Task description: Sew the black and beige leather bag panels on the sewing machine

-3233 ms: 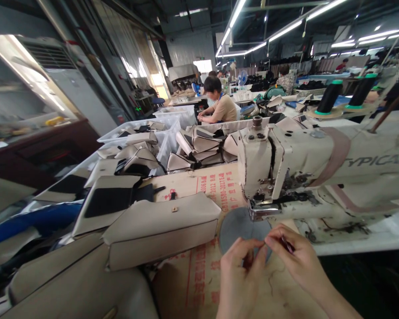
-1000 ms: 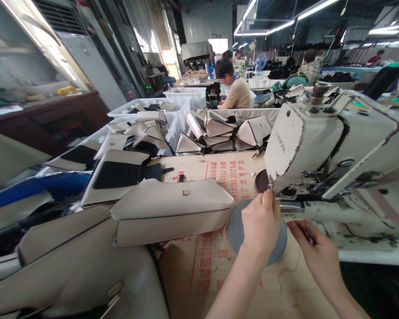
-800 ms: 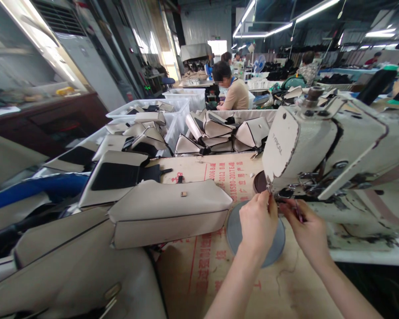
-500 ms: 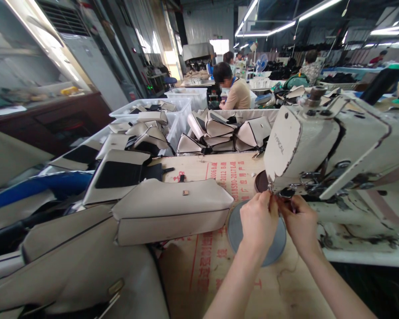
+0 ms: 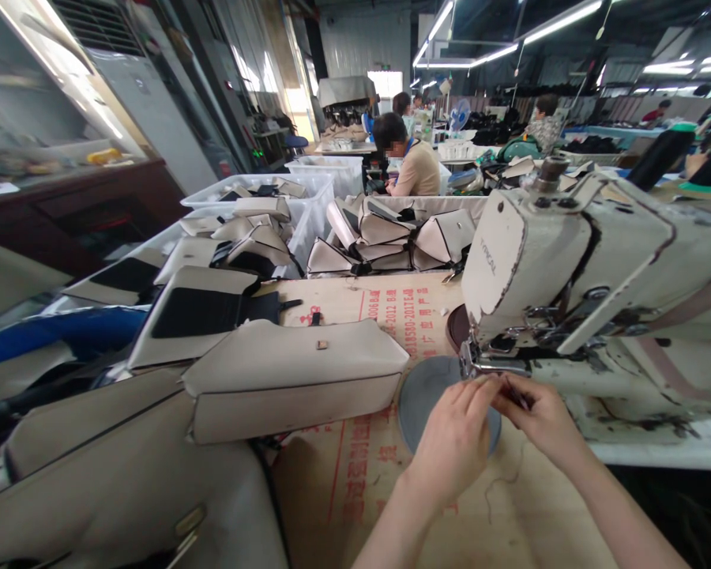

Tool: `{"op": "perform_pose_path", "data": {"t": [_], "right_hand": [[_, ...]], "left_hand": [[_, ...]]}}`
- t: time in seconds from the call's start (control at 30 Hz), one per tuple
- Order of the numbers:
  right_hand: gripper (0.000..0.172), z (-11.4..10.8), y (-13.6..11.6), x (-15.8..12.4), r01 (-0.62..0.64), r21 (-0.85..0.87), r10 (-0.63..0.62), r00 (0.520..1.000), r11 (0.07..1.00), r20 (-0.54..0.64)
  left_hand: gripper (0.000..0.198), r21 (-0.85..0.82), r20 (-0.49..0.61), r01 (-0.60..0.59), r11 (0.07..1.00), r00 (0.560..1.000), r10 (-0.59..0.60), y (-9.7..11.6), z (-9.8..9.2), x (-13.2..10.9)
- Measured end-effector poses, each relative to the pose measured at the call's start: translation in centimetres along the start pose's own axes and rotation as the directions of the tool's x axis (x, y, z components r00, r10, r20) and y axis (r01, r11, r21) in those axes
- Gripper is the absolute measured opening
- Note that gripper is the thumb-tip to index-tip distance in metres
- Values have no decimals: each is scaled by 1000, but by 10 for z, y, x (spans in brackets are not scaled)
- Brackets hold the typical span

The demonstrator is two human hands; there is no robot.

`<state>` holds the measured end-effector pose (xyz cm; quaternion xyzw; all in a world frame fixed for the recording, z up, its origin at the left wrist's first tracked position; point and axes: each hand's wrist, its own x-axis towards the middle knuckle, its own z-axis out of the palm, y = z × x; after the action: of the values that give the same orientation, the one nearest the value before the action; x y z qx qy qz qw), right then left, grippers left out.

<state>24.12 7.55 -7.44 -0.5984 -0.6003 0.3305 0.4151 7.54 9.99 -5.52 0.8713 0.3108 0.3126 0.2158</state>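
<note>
My left hand point(image 5: 459, 423) and my right hand point(image 5: 536, 411) meet just in front of the sewing machine point(image 5: 503, 269), below its needle area. Their fingertips pinch together, and what lies between them is too small to make out. A sliver of something dark shows by the right fingers. Behind my left hand lies a round grey disc point(image 5: 420, 403), partly covered by it. To the left, a beige bag point(image 5: 296, 379) with dark piping and a small metal fitting rests on the wooden table point(image 5: 391, 506) with red printing.
More beige bag pieces point(image 5: 124, 474) pile up at the left. White plastic bins point(image 5: 314, 229) of similar pieces stand behind the table. A brown disc point(image 5: 456, 324) sits beside the machine head. A co-worker point(image 5: 418, 166) sits further back.
Both hands have come down and toward me from the needle area, uncovering the metal parts under the machine head. The view has shifted slightly; the bags stay in place.
</note>
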Motion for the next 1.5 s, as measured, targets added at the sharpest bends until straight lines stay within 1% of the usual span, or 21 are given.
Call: {"op": "perform_pose_path", "data": {"t": [0.03, 0.1, 0.13, 0.2, 0.27, 0.37, 0.43, 0.57, 0.73, 0.83, 1.03, 1.17, 1.27, 1.5], "right_hand": [[31, 0, 0, 0, -13, 10, 13, 1000, 1000, -8], [31, 0, -2, 4, -16, -6, 16, 998, 1000, -63], [32, 1, -3, 7, -10, -35, 6, 995, 999, -102], [32, 1, -4, 12, 11, -125, -34, 981, 992, -190], [31, 2, -2, 17, 27, -231, -96, 950, 973, -296], [30, 2, 3, 19, 9, -348, -174, 878, 938, -446], [30, 2, 6, 19, -5, -380, -196, 851, 925, -488], [27, 3, 8, 18, 24, -398, -233, 842, 917, -487], [24, 6, 7, 18, 31, -432, -256, 842, 901, -474], [24, 8, 7, 17, 16, -447, -254, 841, 895, -478], [27, 9, 8, 17, -5, -438, -239, 832, 899, -500], [28, 9, 6, 18, 10, -439, -258, 820, 899, -510], [28, 9, 5, 18, 27, -436, -267, 824, 900, -499], [24, 9, 9, 16, 17, -429, -253, 829, 903, -499]], "left_hand": [[39, -39, 1, 56, 998, 998, -56, -1, 3, 0], [28, -111, -44, 173, 979, 983, -179, -4, 6, 4], [24, -143, -62, 212, 967, 973, -223, -7, 6, 7], [22, -195, -86, 251, 948, 959, -271, -13, 5, 14], [21, -225, -123, 283, 932, 941, -315, -18, 4, 21], [20, -245, -185, 355, 902, 896, -403, -22, 5, 30], [20, -249, -200, 373, 894, 883, -424, -23, 8, 33], [21, -229, -197, 373, 899, 887, -418, -22, 12, 36], [21, -240, -209, 387, 890, 875, -437, -24, 13, 34], [21, -239, -203, 397, 886, 872, -445, -25, 13, 33], [20, -262, -230, 387, 884, 864, -447, -25, 12, 33], [18, -289, -231, 363, 886, 871, -433, -25, 13, 34], [17, -301, -235, 357, 884, 871, -432, -25, 15, 34], [17, -302, -246, 368, 880, 861, -444, -23, 15, 33]]}}
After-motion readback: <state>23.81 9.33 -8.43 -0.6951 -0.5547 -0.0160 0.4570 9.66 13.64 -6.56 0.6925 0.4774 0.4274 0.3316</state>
